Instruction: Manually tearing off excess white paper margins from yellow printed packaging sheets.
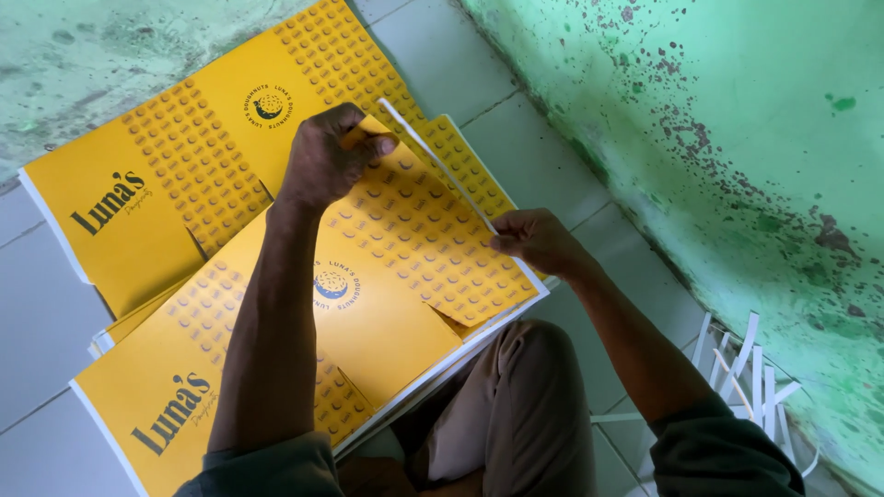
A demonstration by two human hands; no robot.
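- Nearest the camera are your own knee (516, 405) in tan trousers and your two dark green sleeves, low in the frame.
- Your left hand (327, 161) is closed on the far corner of the top yellow sheet (396, 276), thumb and fingers pinched together on it, which seems to keep that corner up and steady.
- Your right hand (534, 241) pinches the near end of a thin white strip (437, 166) that runs along the sheet's right edge; the strip rises clear of the card towards the far corner, so it appears to be peeling away from the sheet.
- The top sheet lies on a stack of like sheets (138, 405) across your lap and the floor, printed side up, with dotted panels and a round blue mark.
- A second yellow pile (129, 212) lies just beyond, partly overlapped by the stack.
- A loose heap of white strips (750, 377) lies by the green wall (737, 138) at your right, within reach of the right hand.
- The floor is pale tile (37, 304).
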